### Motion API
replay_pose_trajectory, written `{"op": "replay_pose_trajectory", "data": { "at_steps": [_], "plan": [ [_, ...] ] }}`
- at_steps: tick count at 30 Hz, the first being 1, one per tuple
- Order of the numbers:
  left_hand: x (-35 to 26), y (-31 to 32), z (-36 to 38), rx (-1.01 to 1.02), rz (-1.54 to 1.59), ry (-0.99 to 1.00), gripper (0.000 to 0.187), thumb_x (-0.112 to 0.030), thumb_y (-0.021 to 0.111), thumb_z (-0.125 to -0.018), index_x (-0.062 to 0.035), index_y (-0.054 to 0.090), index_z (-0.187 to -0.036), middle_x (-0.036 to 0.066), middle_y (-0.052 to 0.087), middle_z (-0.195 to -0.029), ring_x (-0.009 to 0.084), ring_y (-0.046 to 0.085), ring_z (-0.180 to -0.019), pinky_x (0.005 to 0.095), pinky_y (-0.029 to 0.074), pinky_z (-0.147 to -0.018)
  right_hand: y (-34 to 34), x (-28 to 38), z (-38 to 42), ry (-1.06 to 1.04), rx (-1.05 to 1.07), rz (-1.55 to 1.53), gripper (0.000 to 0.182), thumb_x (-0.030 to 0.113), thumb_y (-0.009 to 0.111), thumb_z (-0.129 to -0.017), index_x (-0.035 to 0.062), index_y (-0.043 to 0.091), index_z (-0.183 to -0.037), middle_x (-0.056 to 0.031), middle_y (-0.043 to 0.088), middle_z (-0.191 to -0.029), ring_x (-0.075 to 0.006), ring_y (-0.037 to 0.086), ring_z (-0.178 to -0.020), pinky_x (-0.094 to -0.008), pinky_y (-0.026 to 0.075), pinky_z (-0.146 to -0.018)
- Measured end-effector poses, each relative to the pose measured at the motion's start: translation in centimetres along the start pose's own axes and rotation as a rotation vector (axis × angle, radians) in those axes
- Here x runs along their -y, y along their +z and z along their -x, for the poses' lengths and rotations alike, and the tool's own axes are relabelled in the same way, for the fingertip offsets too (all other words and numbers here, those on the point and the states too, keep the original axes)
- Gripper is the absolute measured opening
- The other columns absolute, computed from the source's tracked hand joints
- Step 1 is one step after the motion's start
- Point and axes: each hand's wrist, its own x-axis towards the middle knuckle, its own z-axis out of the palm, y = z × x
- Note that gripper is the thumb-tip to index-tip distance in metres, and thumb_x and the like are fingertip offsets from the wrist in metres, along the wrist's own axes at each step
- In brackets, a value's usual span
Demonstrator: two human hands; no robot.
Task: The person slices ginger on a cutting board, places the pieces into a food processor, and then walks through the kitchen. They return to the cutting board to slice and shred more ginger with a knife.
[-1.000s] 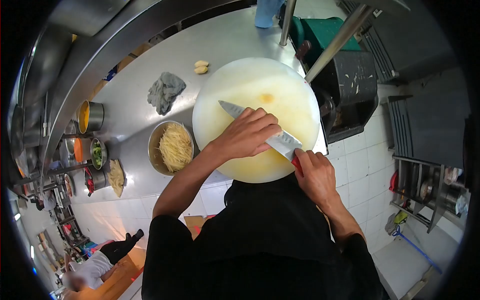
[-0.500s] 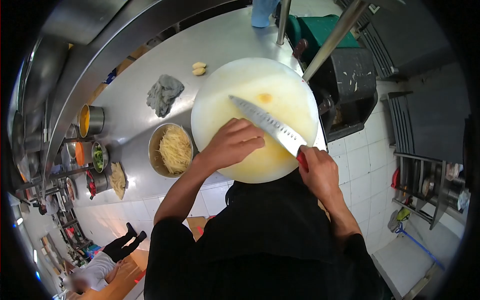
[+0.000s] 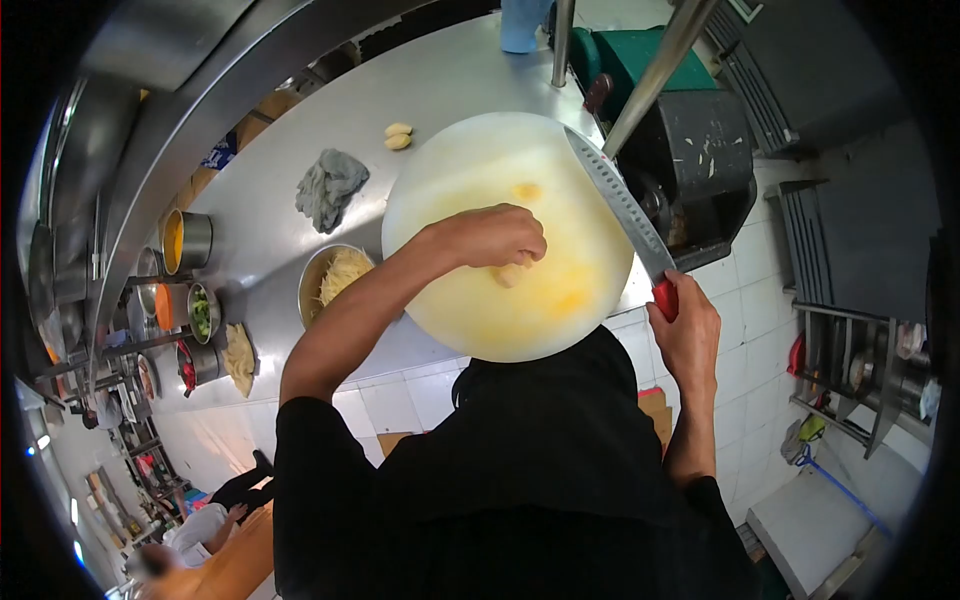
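A round white cutting board with yellow stains lies at the edge of the steel counter. Over its middle is my left hand, its fingers closed around a small pale yellow piece that touches the board. My right hand grips the red handle of a large knife, whose blade points up and left across the board's right edge. Left of the board, a steel bowl of pale shredded strips is partly hidden by my left forearm.
On the counter are a grey cloth, two pale pieces, a beige cloth-like item and metal containers of food. A black bin stands at right. Another person is at lower left.
The knife has moved right, from over the board to its right edge, with my right hand. My left hand has moved right and slightly up and closed on the small piece.
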Motion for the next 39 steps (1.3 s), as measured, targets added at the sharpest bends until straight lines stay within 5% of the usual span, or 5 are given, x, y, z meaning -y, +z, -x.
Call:
{"op": "replay_pose_trajectory", "data": {
  "at_steps": [7,14,28,35,39],
  "plan": [
    [-0.1,-0.7,-0.3,0.137,0.037,-0.053,0.021,0.000,0.072,-0.078,-0.0012,0.068,-0.099,0.008,0.062,-0.102,0.0274,0.064,-0.095,0.0386,0.051,-0.080,0.3,-0.6,1.0,0.038,-0.016,-0.053,0.045,0.005,0.079,-0.075,0.0038,0.060,-0.116,-0.0204,0.069,-0.103,-0.0395,0.068,-0.092,-0.0447,0.055,-0.080],
    [0.7,-0.5,0.2,0.052,0.063,-0.034,0.030,-0.003,0.072,-0.080,-0.0044,0.069,-0.110,0.008,0.061,-0.102,0.0266,0.063,-0.097,0.0379,0.050,-0.081,0.1,-1.0,1.1,0.056,-0.016,-0.056,0.047,0.005,0.079,-0.074,0.0038,0.060,-0.117,-0.0201,0.069,-0.103,-0.0391,0.068,-0.093,-0.0439,0.055,-0.081],
    [1.6,0.5,-0.3,0.038,0.027,0.099,0.011,-0.004,0.073,-0.075,-0.0006,0.065,-0.082,0.009,0.060,-0.091,0.0284,0.061,-0.082,0.0384,0.048,-0.072,-0.2,-1.3,1.1,0.143,0.006,-0.065,0.046,0.007,0.079,-0.076,0.0023,0.061,-0.118,-0.0210,0.070,-0.106,-0.0396,0.068,-0.094,-0.0441,0.055,-0.083],
    [1.5,-0.1,0.2,0.121,0.023,-0.042,0.010,-0.002,0.073,-0.074,-0.0014,0.063,-0.076,0.009,0.060,-0.075,0.0244,0.059,-0.069,0.0350,0.048,-0.066,-0.5,-1.5,1.2,0.192,0.020,-0.095,0.047,0.007,0.080,-0.075,0.0017,0.061,-0.118,-0.0218,0.069,-0.107,-0.0404,0.068,-0.096,-0.0437,0.055,-0.084],
    [2.9,-0.4,0.8,-0.461,0.571,-0.387,0.009,-0.002,0.076,-0.081,-0.0005,0.068,-0.083,0.004,0.069,-0.077,0.0085,0.062,-0.071,0.0248,0.050,-0.065,-0.6,-1.5,1.5,0.213,0.003,-0.105,0.047,0.007,0.081,-0.075,0.0014,0.061,-0.118,-0.0220,0.069,-0.107,-0.0407,0.068,-0.096,-0.0433,0.055,-0.084]
  ]
}}
